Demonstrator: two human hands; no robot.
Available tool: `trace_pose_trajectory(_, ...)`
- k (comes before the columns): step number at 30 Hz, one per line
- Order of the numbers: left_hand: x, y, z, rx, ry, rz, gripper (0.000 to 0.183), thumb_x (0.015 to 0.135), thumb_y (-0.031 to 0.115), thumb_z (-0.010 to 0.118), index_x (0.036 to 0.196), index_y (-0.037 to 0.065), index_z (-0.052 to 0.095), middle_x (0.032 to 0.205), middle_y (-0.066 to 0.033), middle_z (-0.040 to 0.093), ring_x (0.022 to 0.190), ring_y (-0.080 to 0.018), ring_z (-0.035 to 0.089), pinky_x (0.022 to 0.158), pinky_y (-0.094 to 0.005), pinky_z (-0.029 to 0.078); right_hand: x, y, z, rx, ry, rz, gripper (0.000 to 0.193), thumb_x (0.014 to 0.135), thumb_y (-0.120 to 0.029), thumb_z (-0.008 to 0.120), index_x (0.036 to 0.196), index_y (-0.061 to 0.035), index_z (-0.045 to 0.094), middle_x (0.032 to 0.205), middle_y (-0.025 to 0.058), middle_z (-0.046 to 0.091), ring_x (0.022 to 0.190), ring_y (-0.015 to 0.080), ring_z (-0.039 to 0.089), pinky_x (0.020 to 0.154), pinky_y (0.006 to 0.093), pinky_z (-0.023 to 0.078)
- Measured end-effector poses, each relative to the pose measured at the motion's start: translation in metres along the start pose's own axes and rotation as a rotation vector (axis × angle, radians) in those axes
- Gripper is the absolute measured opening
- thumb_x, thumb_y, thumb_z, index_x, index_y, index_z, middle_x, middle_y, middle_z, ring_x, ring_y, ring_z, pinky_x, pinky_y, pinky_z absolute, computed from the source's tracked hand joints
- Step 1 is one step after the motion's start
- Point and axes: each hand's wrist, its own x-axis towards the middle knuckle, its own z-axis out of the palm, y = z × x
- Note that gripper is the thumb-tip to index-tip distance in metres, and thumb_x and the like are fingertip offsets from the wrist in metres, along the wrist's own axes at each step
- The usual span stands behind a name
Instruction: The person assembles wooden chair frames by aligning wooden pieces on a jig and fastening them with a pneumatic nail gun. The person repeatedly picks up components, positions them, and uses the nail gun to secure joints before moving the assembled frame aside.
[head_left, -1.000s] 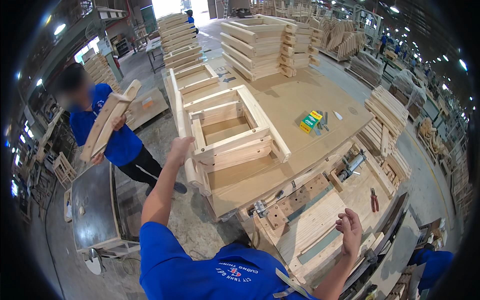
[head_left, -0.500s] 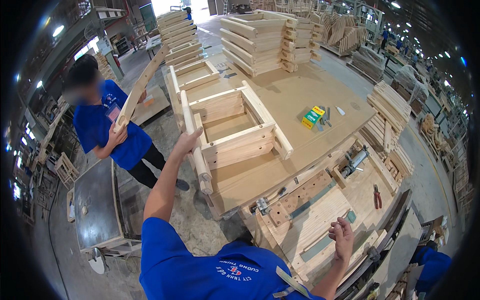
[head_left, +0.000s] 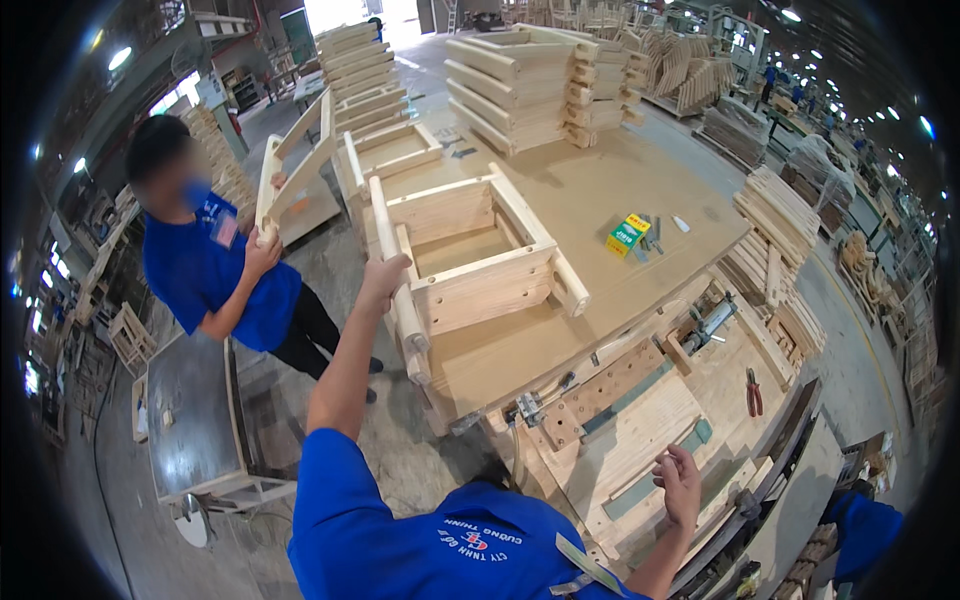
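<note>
A pale wooden frame (head_left: 484, 302) with rounded side rails lies on the cardboard-covered table in front of me. My left hand (head_left: 382, 283) is closed around the frame's left rail, thumb on the top side. To the right, my right hand (head_left: 681, 486) hovers above the wooden workbench, its fingers loosely bent and nothing visible in them. Near that hand, a green-tipped strip (head_left: 702, 431) rests on the bench board. Farther along the same bench lie red-handled pliers (head_left: 753, 392).
A co-worker in blue (head_left: 225, 260) stands at the left, holding another wooden frame (head_left: 295, 160). Stacked frames (head_left: 510, 90) rise at the table's far side. A green and yellow box (head_left: 628, 234) sits beside small metal pieces. A metal clamp (head_left: 708, 325) is fixed on the workbench (head_left: 640, 440).
The wooden frame and my left hand on its rail have shifted slightly to the right. My right hand's fingers have loosened. The co-worker has turned the other frame, showing its opening.
</note>
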Motion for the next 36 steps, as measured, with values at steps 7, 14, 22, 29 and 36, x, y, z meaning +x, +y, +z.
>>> trace_pose_trajectory(7, -0.053, 0.064, 0.052, -0.541, -0.052, 0.208, 0.057, 0.087, 0.015, 0.074, 0.139, 0.002, 0.054, 0.102, -0.0093, 0.062, 0.072, -0.0175, 0.064, 0.055, -0.0344, 0.054, -0.007, -0.037, -0.023, 0.066, 0.062, -0.154, 0.044, 0.105, -0.028, 0.07, 0.139, 0.0001, 0.062, 0.112, 0.0093, 0.073, 0.093, 0.0153, 0.069, 0.08, 0.0299, 0.057)
trace_pose_trajectory(14, -0.176, 0.133, 0.184, -0.408, -0.207, 0.741, 0.093, 0.088, 0.005, 0.081, 0.166, 0.008, 0.031, 0.139, -0.021, 0.057, 0.121, -0.027, 0.062, 0.101, -0.0377, 0.057, -0.002, -0.192, 0.018, 0.099, -0.137, -0.601, 0.047, 0.109, -0.029, 0.064, 0.147, -0.0028, 0.057, 0.123, 0.0079, 0.069, 0.104, 0.0168, 0.068, 0.089, 0.0335, 0.057)
trace_pose_trajectory(22, -0.34, 0.11, 0.285, -0.178, -0.568, 1.263, 0.048, 0.088, 0.004, 0.076, 0.135, 0.009, 0.065, 0.121, -0.0215, 0.053, 0.095, -0.0315, 0.062, 0.078, -0.0435, 0.054, 0.005, -0.284, 0.028, 0.214, 0.061, -0.623, 0.064, 0.112, -0.059, 0.044, 0.141, -0.0038, 0.055, 0.093, 0.0068, 0.066, 0.081, 0.0194, 0.069, 0.072, 0.0329, 0.058)
trace_pose_trajectory(29, -0.374, 0.094, 0.301, -0.078, -1.087, 1.558, 0.048, 0.088, 0.016, 0.078, 0.135, 0.015, 0.068, 0.11, -0.0137, 0.063, 0.092, -0.031, 0.07, 0.073, -0.0423, 0.057, -0.019, -0.203, -0.056, 0.721, 0.237, -0.65, 0.074, 0.105, -0.079, 0.03, 0.094, -0.0105, 0.057, 0.062, 0.0068, 0.055, 0.047, 0.0219, 0.058, 0.048, 0.0373, 0.054)
trace_pose_trajectory(36, -0.339, 0.077, 0.304, 0.23, -1.28, 1.738, 0.041, 0.091, 0.035, 0.08, 0.123, 0.012, 0.072, 0.099, -0.0085, 0.073, 0.092, -0.0294, 0.071, 0.079, -0.0436, 0.054, -0.034, -0.148, -0.069, 0.879, 0.208, -0.573, 0.076, 0.105, -0.08, 0.029, 0.088, -0.0108, 0.056, 0.062, 0.0079, 0.055, 0.046, 0.0233, 0.058, 0.045, 0.0366, 0.052)
